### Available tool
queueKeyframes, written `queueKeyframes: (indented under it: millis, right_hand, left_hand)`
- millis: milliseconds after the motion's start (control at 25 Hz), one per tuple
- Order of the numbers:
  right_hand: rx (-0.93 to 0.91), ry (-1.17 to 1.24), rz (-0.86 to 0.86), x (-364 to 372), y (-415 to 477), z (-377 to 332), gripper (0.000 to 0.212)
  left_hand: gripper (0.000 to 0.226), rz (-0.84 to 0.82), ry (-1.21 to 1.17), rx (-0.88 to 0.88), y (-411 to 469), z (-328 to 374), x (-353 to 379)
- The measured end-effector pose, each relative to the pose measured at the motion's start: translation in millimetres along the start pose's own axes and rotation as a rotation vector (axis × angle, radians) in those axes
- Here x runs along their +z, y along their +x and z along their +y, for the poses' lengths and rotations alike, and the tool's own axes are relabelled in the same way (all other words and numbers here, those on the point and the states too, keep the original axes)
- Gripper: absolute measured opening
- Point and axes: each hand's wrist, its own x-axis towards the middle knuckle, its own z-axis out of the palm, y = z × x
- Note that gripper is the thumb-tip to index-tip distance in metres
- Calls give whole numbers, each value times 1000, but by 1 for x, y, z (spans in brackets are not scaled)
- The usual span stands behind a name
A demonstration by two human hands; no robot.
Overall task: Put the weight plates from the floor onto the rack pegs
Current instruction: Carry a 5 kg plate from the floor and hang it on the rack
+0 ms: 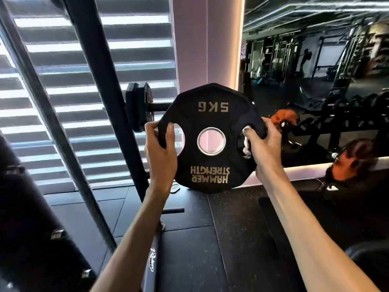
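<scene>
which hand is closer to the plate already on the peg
Left. The left hand grips the 5 kg plate just below and right of the racked plate; the right hand grips its far side, well away.

bare forearms, left hand (pixel 161 152) and right hand (pixel 263 144); the right thumbnail looks silvery, with something white just below it.
</scene>
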Motion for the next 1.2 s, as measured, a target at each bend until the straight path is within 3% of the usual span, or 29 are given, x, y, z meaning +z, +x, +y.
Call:
queueKeyframes:
  millis: [200, 520, 720, 1200]
  right_hand:
    - [0, 44, -53, 6, 111, 71, 33]
    - [-10, 24, -308, 29, 286, 140, 17]
    - [38, 108, -523, 70, 343, 183, 18]
    - [94, 266, -829, 204, 439, 260, 25]
  left_hand:
    - [11, 94, 92, 18, 37, -57, 90]
    - [12, 317, 287, -58, 88, -115, 216]
    - [21, 456, 423, -41, 110, -154, 241]
    - [20, 739, 593, 31, 189, -235, 270]
